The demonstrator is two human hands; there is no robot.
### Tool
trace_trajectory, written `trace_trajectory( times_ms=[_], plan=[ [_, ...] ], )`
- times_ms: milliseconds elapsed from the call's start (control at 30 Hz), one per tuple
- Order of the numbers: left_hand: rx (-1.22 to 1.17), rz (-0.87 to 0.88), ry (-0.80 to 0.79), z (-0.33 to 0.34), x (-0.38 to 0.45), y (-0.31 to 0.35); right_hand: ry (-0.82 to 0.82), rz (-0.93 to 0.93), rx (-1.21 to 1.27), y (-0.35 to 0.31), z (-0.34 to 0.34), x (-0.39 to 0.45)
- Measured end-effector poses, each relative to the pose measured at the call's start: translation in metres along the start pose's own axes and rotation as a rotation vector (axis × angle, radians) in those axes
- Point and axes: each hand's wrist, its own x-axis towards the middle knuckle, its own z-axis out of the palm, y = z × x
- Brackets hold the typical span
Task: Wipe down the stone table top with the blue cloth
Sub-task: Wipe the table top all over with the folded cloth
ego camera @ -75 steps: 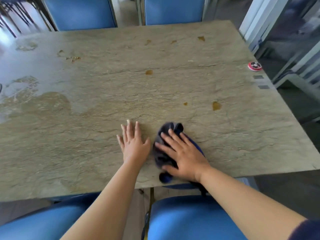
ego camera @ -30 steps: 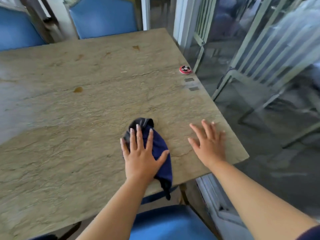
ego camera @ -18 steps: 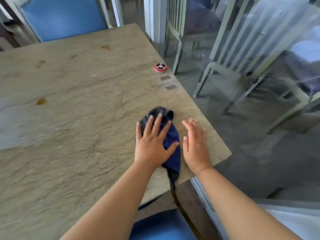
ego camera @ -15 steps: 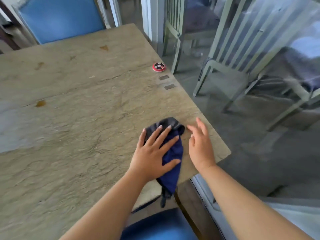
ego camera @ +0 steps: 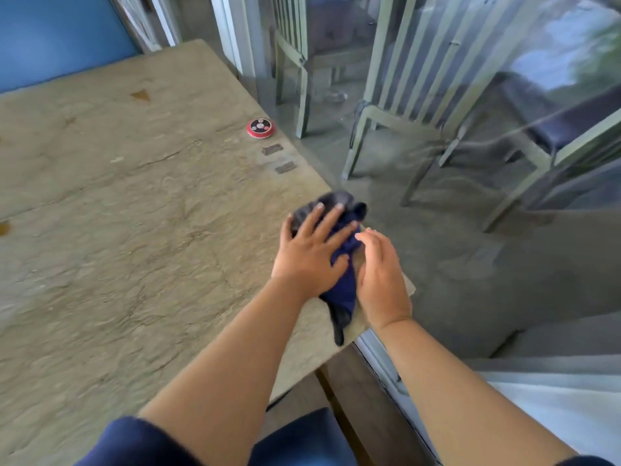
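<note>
Since before, one blue cloth [ego camera: 342, 264] slid right to the table [ego camera: 134, 264] edge; my left hand [ego camera: 311, 255] presses it flat-fingered, right hand [ego camera: 381, 277] released beside it.

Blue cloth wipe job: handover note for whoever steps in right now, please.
Left hand: flat, fingers spread, pressing the blue cloth onto the stone table top.
Right hand: beside the cloth at the table's right edge, fingers relaxed, gripping nothing; whether it touches the cloth cannot be told.
Cloth: at the near right corner, its far end bunched over the right edge, a tail trailing toward the near edge.
Done: cannot be judged from surface look.
Left: brown stains toward the far side and one at the left edge. Work around the red call button near the right edge.
</note>
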Motion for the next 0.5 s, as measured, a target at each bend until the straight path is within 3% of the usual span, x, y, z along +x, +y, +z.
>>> trace_trajectory(
  times_ms=[133,200,300,400,500],
  plan=[
    [0.062,0.198,-0.023,0.002,-0.056,-0.005,-0.019,0.096,0.071,-0.002,-0.004,0.002],
    [0.082,0.204,-0.021,-0.003,-0.069,-0.033,-0.068,0.090,0.072,-0.003,-0.010,-0.001],
    [0.020,-0.038,-0.065,-0.011,-0.054,-0.063,-0.099,0.170,0.073,0.001,-0.020,-0.013],
    [-0.018,-0.304,-0.034,-0.011,-0.023,-0.044,-0.167,0.231,0.158,0.002,-0.033,-0.030],
    [-0.042,-0.334,-0.066,-0.006,-0.007,0.000,-0.184,0.349,0.279,-0.003,-0.044,-0.034]
  ],
)
